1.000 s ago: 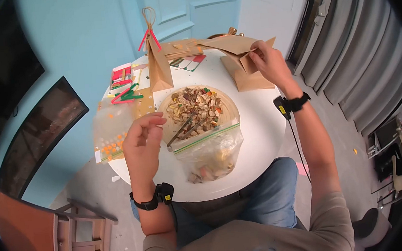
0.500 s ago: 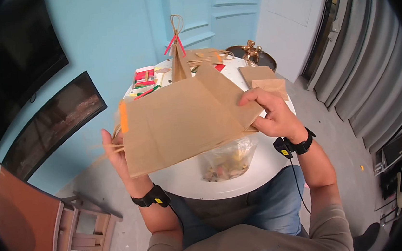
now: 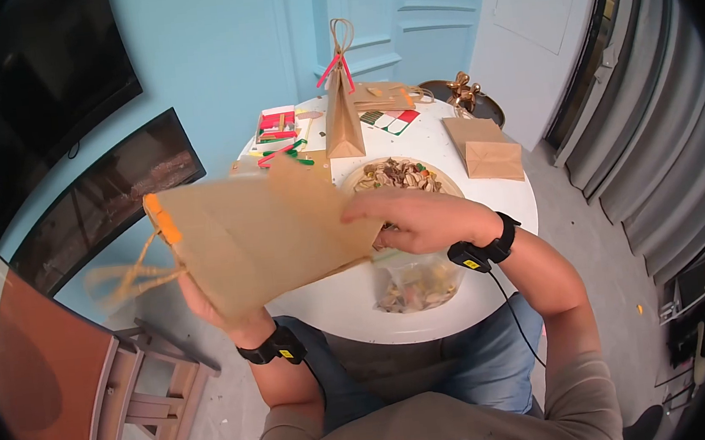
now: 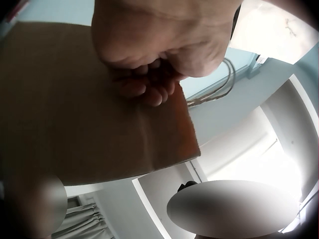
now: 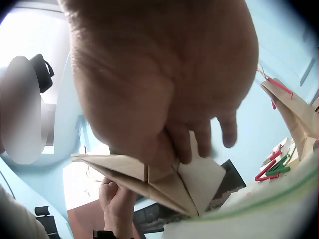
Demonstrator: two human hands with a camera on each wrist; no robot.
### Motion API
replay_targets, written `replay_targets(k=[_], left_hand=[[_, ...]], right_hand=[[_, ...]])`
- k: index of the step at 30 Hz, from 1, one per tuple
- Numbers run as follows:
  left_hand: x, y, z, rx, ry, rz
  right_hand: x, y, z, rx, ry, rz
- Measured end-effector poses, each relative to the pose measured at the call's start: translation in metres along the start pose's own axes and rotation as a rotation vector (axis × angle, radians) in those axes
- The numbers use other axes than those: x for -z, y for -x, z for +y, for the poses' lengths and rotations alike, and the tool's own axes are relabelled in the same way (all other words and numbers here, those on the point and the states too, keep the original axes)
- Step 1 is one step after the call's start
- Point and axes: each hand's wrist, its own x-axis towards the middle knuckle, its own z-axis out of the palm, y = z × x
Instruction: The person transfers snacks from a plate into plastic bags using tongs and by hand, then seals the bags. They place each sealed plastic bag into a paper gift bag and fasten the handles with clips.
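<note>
My left hand (image 4: 164,45) grips a flat brown paper bag (image 3: 252,238) near its handle end, fingers curled against it; the bag hides much of this hand in the head view. An orange strip (image 3: 168,225) marks that end, and twisted cord handles (image 3: 142,278) stick out to the left, blurred. At the opposite end my right hand (image 3: 428,213) pinches the folded bottom with thumb and forefinger. The right wrist view shows the bottom folds (image 5: 169,189) partly spread, while the other fingers (image 5: 229,132) stretch out loosely.
Below the bag, a zip bag of dried pieces (image 3: 418,286) lies on the white table (image 3: 355,330). Behind it sits a round tray (image 3: 451,185) of more pieces. An upright paper bag (image 3: 344,127), a folded one (image 3: 486,148) and a box of pegs (image 3: 277,125) stand farther back.
The left hand took up the paper bag, and both hands held it over the table. Since then it has swung left and tilted, as the right hand moved left along with it.
</note>
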Motion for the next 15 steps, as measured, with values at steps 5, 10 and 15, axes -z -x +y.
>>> replay_targets(k=[5, 10, 15], left_hand=[[0.003, -0.008, 0.002, 0.06, -0.066, -0.18], [-0.013, -0.012, 0.016, 0.07, -0.04, 0.033], [-0.002, -0.018, 0.026, -0.003, 0.054, 0.168]], right_hand=[[-0.009, -0.018, -0.014, 0.026, 0.076, -0.257], [-0.011, -0.022, -0.024, 0.039, 0.007, -0.059], [-0.006, -0.019, -0.02, -0.044, -0.107, 0.032]])
